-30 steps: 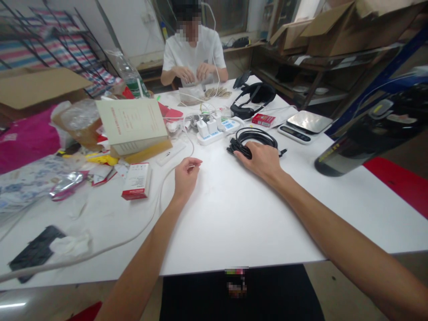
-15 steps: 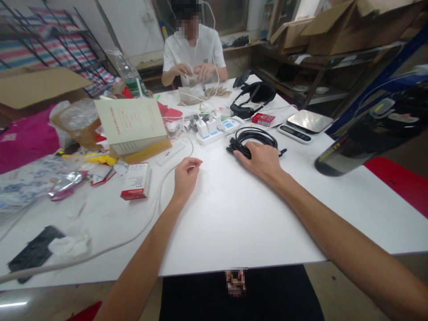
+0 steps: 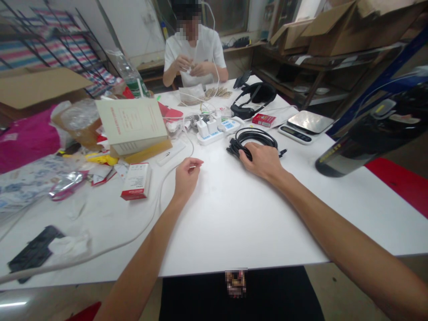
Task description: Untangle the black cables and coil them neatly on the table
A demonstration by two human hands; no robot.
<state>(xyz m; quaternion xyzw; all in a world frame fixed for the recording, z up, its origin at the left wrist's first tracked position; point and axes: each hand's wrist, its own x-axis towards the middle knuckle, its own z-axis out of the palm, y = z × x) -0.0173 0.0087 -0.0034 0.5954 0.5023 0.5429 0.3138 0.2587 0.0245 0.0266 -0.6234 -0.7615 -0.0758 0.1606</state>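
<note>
A coil of black cable [image 3: 257, 135] lies on the white table [image 3: 234, 214], past its middle. My right hand [image 3: 262, 161] rests on the coil's near side, and its fingers curl round the bunched strands at the left. My left hand [image 3: 186, 174] sits on the table to the left of the coil, thumb and forefinger pinched on a thin white strip [image 3: 196, 165]. A white cord [image 3: 157, 196] runs past my left wrist toward the power strip [image 3: 219, 129].
A person in a white shirt [image 3: 195, 49] sits across the table handling something small. A leaning book [image 3: 132, 122], a red-and-white box [image 3: 136, 180], a scale [image 3: 306, 125], a black headset [image 3: 254, 98] and a black vacuum [image 3: 371, 133] surround the hands. Clutter fills the left side.
My right hand's fingers have curled tighter on the cable coil. My left hand has barely moved. The person opposite has lifted both hands from the table to chest height.
</note>
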